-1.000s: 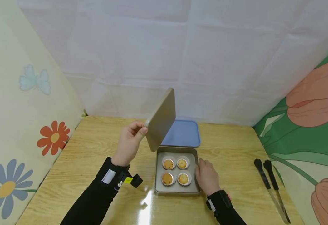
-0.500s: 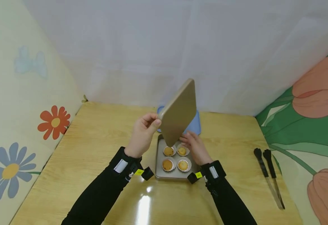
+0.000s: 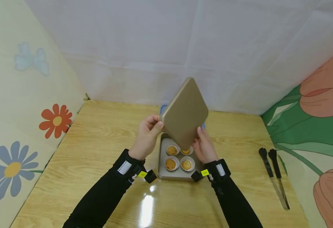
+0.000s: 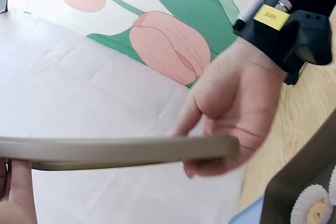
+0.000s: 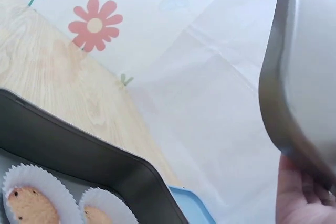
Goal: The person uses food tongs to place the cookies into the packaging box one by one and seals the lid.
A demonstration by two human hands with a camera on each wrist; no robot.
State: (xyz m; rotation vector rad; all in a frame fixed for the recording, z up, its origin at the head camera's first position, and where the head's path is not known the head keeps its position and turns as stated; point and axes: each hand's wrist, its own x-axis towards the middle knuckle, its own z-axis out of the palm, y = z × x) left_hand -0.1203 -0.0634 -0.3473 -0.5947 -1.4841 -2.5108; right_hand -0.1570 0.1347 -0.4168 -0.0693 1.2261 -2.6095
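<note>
A beige square metal lid (image 3: 186, 112) is tilted in the air above the back of a square baking pan (image 3: 173, 178). My left hand (image 3: 145, 136) pinches its left corner between thumb and fingers. At its lower right edge, my right hand (image 3: 205, 147) grips it, thumb on the near face. The right wrist view shows the lid's rim (image 5: 273, 93) close up. Inside the pan sit several muffins (image 3: 170, 164) in white paper cups; the lid partly covers one at the back.
Behind the pan lies a blue tray (image 3: 163, 108), mostly hidden by the lid. Black-tipped metal tongs (image 3: 267, 166) lie on the right side of the wooden table (image 3: 106, 126). A white cloth (image 3: 126, 47) hangs behind it, with patterned cloths at both sides.
My right hand has left the pan's right wall and come up to grip the lid. The lid has moved right and turned its broad face more toward me. My left hand keeps its hold.
</note>
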